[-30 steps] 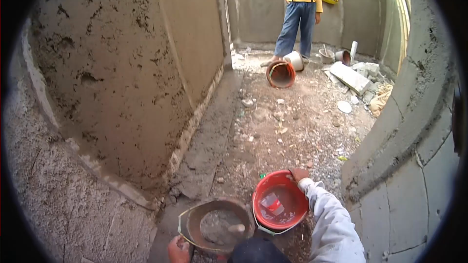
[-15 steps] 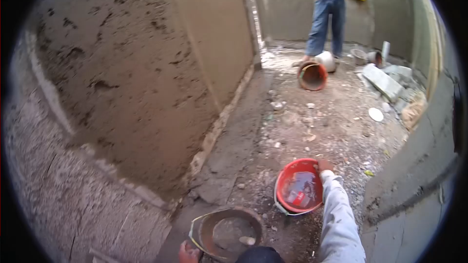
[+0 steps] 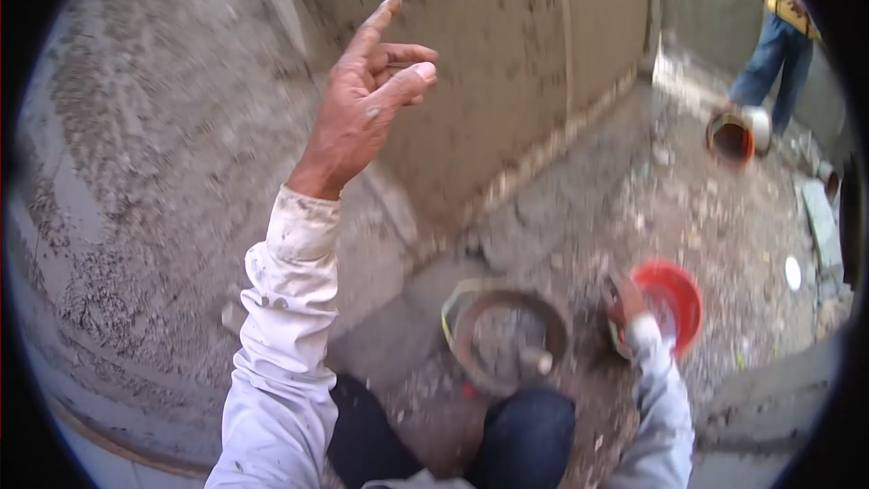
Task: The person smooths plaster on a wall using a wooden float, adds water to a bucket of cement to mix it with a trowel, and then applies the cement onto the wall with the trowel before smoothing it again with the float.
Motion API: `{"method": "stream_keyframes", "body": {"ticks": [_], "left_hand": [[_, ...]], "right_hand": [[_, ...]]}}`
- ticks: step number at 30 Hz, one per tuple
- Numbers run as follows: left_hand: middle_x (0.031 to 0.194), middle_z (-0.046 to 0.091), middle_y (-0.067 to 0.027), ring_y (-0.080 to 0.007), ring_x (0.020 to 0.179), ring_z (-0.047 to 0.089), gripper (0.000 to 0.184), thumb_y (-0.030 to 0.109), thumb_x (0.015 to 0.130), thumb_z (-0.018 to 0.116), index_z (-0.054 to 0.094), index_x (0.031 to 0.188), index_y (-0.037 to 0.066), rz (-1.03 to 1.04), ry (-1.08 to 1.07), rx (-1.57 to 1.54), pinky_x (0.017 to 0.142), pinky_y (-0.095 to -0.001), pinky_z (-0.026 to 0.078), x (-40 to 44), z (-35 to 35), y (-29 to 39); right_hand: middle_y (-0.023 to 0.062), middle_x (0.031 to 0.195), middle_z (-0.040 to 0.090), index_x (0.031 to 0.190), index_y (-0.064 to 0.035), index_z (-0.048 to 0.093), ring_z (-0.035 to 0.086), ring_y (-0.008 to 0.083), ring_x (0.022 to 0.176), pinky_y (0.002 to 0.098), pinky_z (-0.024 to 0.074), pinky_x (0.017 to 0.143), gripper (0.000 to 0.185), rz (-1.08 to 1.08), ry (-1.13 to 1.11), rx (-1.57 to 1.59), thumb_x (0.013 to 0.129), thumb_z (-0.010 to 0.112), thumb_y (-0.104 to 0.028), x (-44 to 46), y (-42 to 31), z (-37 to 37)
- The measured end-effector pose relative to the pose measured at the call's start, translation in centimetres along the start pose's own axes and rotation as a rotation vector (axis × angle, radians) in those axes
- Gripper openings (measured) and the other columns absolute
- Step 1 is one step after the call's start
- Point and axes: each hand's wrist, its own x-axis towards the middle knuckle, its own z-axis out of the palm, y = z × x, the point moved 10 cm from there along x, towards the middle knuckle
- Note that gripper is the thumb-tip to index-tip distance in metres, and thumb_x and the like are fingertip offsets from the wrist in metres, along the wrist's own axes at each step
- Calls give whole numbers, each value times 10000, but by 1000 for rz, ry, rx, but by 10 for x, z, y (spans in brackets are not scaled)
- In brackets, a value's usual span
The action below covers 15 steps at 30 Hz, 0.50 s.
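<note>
Before the wall [image 3: 489,54], left hand [image 3: 365,95] raised, free, upward-pointing, right hand [image 3: 625,302] at red bucket [image 3: 686,294], grip unclear.

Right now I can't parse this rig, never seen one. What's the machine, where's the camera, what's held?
There is no machine: these are a person's own bare hands, seen by one camera worn on the head, looking forward and down. The dark knees at the bottom are the wearer's.

The left hand is raised, index finger out, holding nothing. The right hand is at the near-left side of the red bucket; blur hides whether it grips.

On the rough ground, left of that bucket, sits a dark tub with a pale stub showing in it. Farther off, an orange bucket lies on its side near another person.
</note>
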Motion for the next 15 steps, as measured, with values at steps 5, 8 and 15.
{"method": "stream_keyframes", "body": {"ticks": [5,8,15], "left_hand": [[1241,634,-176,-229,1083,626,678,195,862,752,447,1416,-49,-571,254,-1,946,-330,493,-257,24,-258],[1296,608,-195,-254,1166,586,684,163,820,776,468,1387,-65,-827,365,170,1013,-374,453,-404,64,-322],[1167,657,-79,-184,1055,602,535,6,773,707,567,1289,8,-1013,530,-772,943,-293,448,-480,158,-368]], "right_hand": [[247,1196,606,1177,-18,580,602,431,1076,461,494,930,349,-151,-295,-54,945,570,-278,-17,-111,64],[246,1196,623,1151,-18,617,615,418,1080,474,480,959,433,-93,-485,-165,989,475,-393,-19,-145,98],[219,1227,657,1235,-45,651,648,363,1134,450,502,974,462,1,-1213,-775,925,528,-364,-94,-123,244]]}}
